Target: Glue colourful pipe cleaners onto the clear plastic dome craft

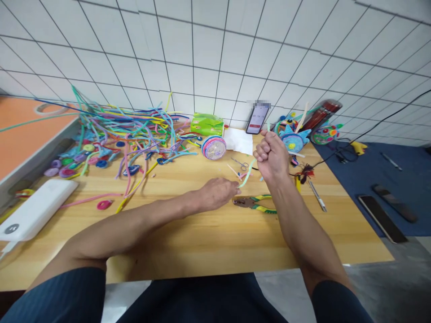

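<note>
A pale green fuzzy stem [247, 175] runs between my two hands over the wooden table [188, 242]. My left hand [218, 194] is closed, its fingertips pinching the stem's lower end. Higher and to the right, my right hand [272, 153] makes a fist around the other part, and a short tip sticks out above it. Pliers with green and yellow handles [251, 202] lie just right of my left hand, partly behind my right forearm. Small scissors [241, 163] and cut stem bits [234, 172] rest between the hands.
Colourful stems [134, 125] and small coils pile at the left, near a white power bank [37, 208]. Along the wall stand a green packet [207, 124], a phone [257, 117] and fuzzy blue craft [293, 140]. A pen [317, 196] lies right.
</note>
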The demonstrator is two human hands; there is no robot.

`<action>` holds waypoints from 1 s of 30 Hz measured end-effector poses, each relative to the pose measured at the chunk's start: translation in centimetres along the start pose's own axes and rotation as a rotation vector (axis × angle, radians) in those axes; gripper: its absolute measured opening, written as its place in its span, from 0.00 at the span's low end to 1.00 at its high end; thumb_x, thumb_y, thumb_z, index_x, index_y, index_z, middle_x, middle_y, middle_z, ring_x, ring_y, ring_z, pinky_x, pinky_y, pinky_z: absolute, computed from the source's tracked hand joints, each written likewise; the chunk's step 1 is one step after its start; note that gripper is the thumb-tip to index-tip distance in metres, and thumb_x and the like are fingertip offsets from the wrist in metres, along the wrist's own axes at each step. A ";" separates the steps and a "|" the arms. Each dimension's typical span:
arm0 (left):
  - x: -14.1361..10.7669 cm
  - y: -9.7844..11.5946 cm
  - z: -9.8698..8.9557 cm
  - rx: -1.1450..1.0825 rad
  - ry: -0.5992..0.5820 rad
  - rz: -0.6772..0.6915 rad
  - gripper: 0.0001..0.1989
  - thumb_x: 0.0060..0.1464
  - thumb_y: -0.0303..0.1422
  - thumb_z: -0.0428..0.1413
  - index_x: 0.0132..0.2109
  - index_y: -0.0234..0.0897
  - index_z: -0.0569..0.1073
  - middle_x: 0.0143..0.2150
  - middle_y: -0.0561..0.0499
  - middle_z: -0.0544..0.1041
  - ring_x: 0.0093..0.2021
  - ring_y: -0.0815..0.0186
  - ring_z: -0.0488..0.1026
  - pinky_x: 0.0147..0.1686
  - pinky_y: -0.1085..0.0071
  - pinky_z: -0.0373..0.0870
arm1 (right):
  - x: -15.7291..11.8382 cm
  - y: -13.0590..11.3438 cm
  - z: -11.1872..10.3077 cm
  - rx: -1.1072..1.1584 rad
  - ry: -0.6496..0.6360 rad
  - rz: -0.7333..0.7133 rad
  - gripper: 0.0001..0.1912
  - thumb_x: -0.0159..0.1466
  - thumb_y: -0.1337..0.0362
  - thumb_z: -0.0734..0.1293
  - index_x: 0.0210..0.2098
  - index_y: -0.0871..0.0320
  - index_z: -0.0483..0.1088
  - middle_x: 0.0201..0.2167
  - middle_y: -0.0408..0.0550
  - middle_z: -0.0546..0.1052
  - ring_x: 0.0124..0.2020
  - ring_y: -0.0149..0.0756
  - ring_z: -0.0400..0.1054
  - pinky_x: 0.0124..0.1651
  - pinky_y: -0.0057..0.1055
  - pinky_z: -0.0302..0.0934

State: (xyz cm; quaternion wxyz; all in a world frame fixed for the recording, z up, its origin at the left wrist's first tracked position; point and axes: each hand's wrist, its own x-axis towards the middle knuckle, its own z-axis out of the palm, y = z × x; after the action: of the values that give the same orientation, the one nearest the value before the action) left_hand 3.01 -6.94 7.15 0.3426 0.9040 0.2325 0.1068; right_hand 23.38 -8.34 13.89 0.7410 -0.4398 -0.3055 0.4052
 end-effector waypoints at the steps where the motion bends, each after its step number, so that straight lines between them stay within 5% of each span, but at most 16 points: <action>1: 0.0 0.1 0.2 -0.028 0.014 0.003 0.17 0.76 0.43 0.55 0.38 0.42 0.78 0.32 0.46 0.79 0.34 0.54 0.76 0.39 0.65 0.62 | 0.3 -0.2 0.0 0.012 0.011 -0.004 0.13 0.72 0.57 0.79 0.38 0.52 0.73 0.20 0.29 0.54 0.16 0.23 0.49 0.18 0.19 0.51; 8: 0.7 -0.9 0.4 -0.496 0.155 -0.114 0.25 0.73 0.51 0.52 0.39 0.39 0.84 0.29 0.52 0.74 0.33 0.62 0.71 0.40 0.68 0.63 | 1.5 -2.4 -1.2 0.145 0.020 0.004 0.12 0.72 0.62 0.80 0.37 0.54 0.76 0.21 0.31 0.68 0.18 0.21 0.61 0.22 0.17 0.62; 14: 1.4 -1.0 1.6 -0.681 0.022 -0.182 0.43 0.64 0.70 0.48 0.43 0.33 0.85 0.21 0.61 0.56 0.23 0.68 0.53 0.29 0.69 0.53 | 2.9 -2.7 -1.8 0.275 0.015 0.007 0.12 0.70 0.67 0.82 0.38 0.52 0.76 0.30 0.33 0.85 0.27 0.24 0.80 0.30 0.17 0.75; 17: 0.6 0.1 3.2 -0.775 -0.067 -0.197 0.48 0.60 0.75 0.49 0.44 0.31 0.86 0.21 0.60 0.59 0.24 0.69 0.54 0.29 0.69 0.53 | 3.3 -1.6 -2.0 0.192 0.025 -0.020 0.17 0.66 0.65 0.85 0.37 0.53 0.74 0.32 0.34 0.87 0.28 0.26 0.83 0.29 0.18 0.76; 24: -0.8 1.5 7.1 -1.017 -0.073 -0.234 0.48 0.62 0.76 0.51 0.48 0.31 0.85 0.22 0.61 0.60 0.25 0.70 0.55 0.30 0.69 0.53 | 3.0 1.4 -3.2 0.042 0.137 -0.010 0.25 0.53 0.58 0.91 0.34 0.53 0.73 0.30 0.36 0.87 0.25 0.27 0.80 0.27 0.20 0.74; 27: 0.0 0.7 7.1 -1.132 -0.112 -0.272 0.48 0.57 0.77 0.57 0.53 0.32 0.81 0.22 0.62 0.64 0.23 0.71 0.56 0.28 0.70 0.54 | 3.0 1.4 -3.9 0.043 0.073 0.040 0.28 0.47 0.56 0.93 0.36 0.53 0.77 0.30 0.37 0.87 0.26 0.27 0.80 0.29 0.21 0.75; 30: 1.0 0.4 6.0 -1.226 -0.090 -0.300 0.49 0.48 0.74 0.67 0.56 0.35 0.75 0.29 0.59 0.74 0.27 0.70 0.68 0.30 0.71 0.63 | 2.8 1.2 -4.0 0.003 -0.006 0.083 0.29 0.48 0.54 0.93 0.43 0.53 0.82 0.33 0.38 0.88 0.28 0.27 0.81 0.32 0.21 0.77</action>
State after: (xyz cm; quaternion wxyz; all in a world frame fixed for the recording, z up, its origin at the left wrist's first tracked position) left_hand 6.11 -10.09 2.99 0.8188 0.5048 0.2388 0.1333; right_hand 27.60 -7.22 11.35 0.7233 -0.4497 -0.2886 0.4374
